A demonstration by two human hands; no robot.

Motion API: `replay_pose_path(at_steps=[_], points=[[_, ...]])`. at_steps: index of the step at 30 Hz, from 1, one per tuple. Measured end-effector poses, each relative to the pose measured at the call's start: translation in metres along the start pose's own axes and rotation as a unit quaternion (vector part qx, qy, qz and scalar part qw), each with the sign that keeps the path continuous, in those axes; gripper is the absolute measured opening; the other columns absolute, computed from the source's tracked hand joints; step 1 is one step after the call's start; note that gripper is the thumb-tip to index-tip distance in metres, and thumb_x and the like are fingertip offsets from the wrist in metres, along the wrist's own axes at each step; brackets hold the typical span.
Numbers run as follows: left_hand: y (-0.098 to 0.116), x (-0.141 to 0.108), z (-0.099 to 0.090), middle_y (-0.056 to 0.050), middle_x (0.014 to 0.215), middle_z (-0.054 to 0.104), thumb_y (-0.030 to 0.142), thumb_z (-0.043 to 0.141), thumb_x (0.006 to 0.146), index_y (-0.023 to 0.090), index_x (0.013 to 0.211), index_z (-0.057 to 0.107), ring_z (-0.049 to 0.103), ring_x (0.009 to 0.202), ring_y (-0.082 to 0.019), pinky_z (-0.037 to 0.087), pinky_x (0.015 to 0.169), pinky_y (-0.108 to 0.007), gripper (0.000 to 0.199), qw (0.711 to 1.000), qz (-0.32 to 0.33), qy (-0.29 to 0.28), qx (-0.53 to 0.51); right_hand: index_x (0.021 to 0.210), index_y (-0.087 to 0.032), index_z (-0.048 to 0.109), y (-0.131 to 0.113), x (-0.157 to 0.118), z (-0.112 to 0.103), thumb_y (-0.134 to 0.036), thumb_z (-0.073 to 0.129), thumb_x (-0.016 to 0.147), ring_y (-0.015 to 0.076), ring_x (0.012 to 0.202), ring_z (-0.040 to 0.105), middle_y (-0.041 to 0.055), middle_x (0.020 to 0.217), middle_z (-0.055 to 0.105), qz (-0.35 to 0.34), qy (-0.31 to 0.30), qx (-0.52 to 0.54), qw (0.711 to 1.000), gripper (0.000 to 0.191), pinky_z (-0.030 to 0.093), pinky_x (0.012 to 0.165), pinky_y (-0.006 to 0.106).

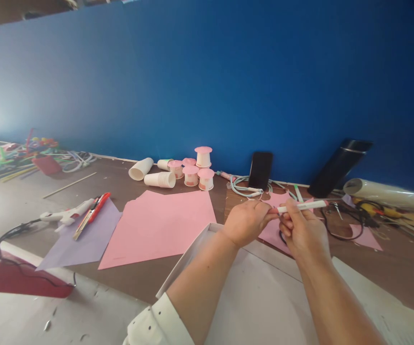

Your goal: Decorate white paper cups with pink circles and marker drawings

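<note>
A white marker pen (306, 205) with reddish ends is held level between my two hands. My left hand (247, 221) pinches its left end, at the reddish cap. Closed round the white barrel is my right hand (304, 232). Beneath the hands lies a white shallow box or lid (255, 287), partly covered by my forearms. Pink cut paper (273, 232) shows behind the pen, with its middle hidden by the hands. To the left, pink paper sheets (159, 223) lie flat beside the box.
Small paper-cup houses with pink tops (206, 180) and stacked paper cups (160, 180) stand by the blue partition (207, 76). A phone (260, 170) and a dark bottle (338, 167) lean there. Left are a red utility knife (93, 213) and a glue gun (70, 212).
</note>
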State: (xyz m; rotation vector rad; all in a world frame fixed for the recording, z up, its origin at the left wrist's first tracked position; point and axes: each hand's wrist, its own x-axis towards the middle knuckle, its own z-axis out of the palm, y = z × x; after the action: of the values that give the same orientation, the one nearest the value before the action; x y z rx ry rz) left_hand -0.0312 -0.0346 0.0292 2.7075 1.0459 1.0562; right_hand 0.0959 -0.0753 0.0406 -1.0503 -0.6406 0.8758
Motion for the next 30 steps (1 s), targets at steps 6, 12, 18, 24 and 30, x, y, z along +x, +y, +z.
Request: replay_pose_path(at_steps=[6, 12, 18, 24, 30], points=[[0.003, 0.0, 0.002, -0.008, 0.088, 0.066, 0.048, 0.021, 0.1, 0.017, 0.093, 0.055, 0.064, 0.087, -0.02, 0.046, 0.071, -0.028, 0.046, 0.999, -0.02, -0.011, 0.034, 0.071, -0.016, 0.065, -0.002, -0.004, 0.002, -0.05, 0.08, 0.065, 0.0038, 0.046, 0.035, -0.0046, 0.057, 0.045, -0.017, -0.013, -0.003, 1.0, 0.038, 0.026, 0.032, 0.015], [0.006, -0.001, -0.001, -0.009, 0.083, 0.065, 0.046, 0.017, 0.1, 0.017, 0.091, 0.052, 0.065, 0.08, -0.022, 0.047, 0.067, -0.03, 0.046, 0.999, -0.023, -0.018, 0.038, 0.069, -0.016, 0.062, -0.005, -0.006, 0.003, -0.051, 0.079, 0.068, 0.0036, 0.046, 0.035, -0.0047, 0.057, 0.044, -0.027, -0.021, -0.003, 0.999, 0.039, 0.027, 0.032, 0.014], [0.01, 0.0, -0.005, -0.008, 0.082, 0.065, 0.047, 0.017, 0.1, 0.018, 0.092, 0.051, 0.065, 0.076, -0.021, 0.047, 0.065, -0.029, 0.045, 0.997, -0.054, -0.045, 0.025, 0.073, -0.015, 0.067, -0.004, -0.005, 0.0, -0.048, 0.08, 0.068, 0.0031, 0.045, 0.034, -0.0049, 0.056, 0.044, -0.04, -0.039, -0.007, 0.998, 0.036, 0.028, 0.033, 0.013], [0.01, -0.001, -0.005, -0.007, 0.088, 0.066, 0.05, 0.018, 0.099, 0.019, 0.095, 0.053, 0.065, 0.082, -0.021, 0.048, 0.07, -0.031, 0.046, 0.995, -0.079, -0.053, -0.024, 0.073, -0.015, 0.067, -0.004, -0.003, -0.001, -0.047, 0.08, 0.068, 0.0031, 0.045, 0.035, -0.0052, 0.056, 0.043, -0.036, -0.038, -0.012, 0.999, 0.035, 0.028, 0.033, 0.014], [0.006, -0.002, -0.009, -0.003, 0.094, 0.067, 0.05, 0.026, 0.098, 0.023, 0.099, 0.056, 0.063, 0.085, -0.018, 0.046, 0.073, -0.027, 0.04, 0.983, -0.095, -0.061, -0.148, 0.075, -0.016, 0.065, -0.001, 0.003, -0.008, -0.046, 0.078, 0.072, 0.0026, 0.045, 0.037, -0.0046, 0.059, 0.046, -0.058, -0.049, -0.056, 0.996, 0.033, 0.029, 0.037, 0.015]])
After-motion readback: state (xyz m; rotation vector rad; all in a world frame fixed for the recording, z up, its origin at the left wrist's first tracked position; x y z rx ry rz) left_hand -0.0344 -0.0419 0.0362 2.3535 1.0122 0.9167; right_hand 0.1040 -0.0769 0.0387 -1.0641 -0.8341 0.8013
